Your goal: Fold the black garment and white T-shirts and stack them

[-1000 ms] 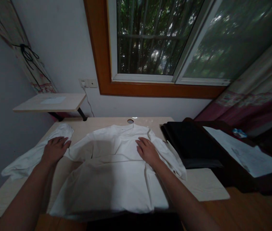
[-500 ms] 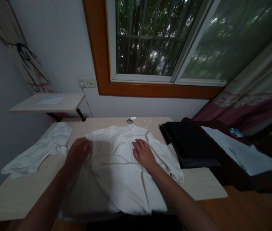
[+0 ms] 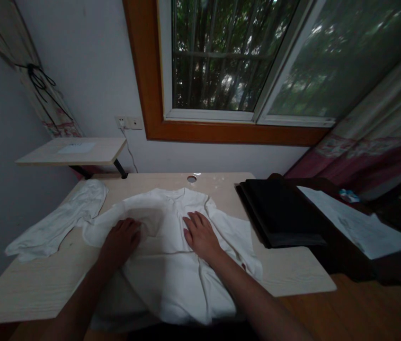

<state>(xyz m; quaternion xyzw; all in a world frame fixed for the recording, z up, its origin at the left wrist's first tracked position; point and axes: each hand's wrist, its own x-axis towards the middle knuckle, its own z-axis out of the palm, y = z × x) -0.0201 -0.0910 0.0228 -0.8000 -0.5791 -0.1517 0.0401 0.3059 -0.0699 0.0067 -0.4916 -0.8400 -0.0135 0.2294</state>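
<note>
A white shirt (image 3: 177, 274) lies spread on the pale wooden desk (image 3: 292, 272), its collar towards the window and its hem at the near edge. My left hand (image 3: 124, 237) rests on the left part of the shirt, in shadow, with fingers stretched over the cloth. On the upper right of the shirt front lies my right hand (image 3: 202, 235), palm down and fingers slightly spread. Some creases run across the shirt between and below the hands. Left of it is a bunched white cloth (image 3: 60, 222), touching or nearly touching the shirt's left sleeve.
A small raised shelf (image 3: 72, 150) with a paper label stands at the back left. Black flat folders (image 3: 278, 213) overlap the desk's right side. Beyond them a paper sheet (image 3: 356, 225) lies on a dark surface. A cable hole (image 3: 191, 179) sits near the back edge.
The shirt has slid left and a little towards me, with both hands on it. My right hand moved left and nearer; my left hand came nearer and slightly right. More of the left sleeve shows.
</note>
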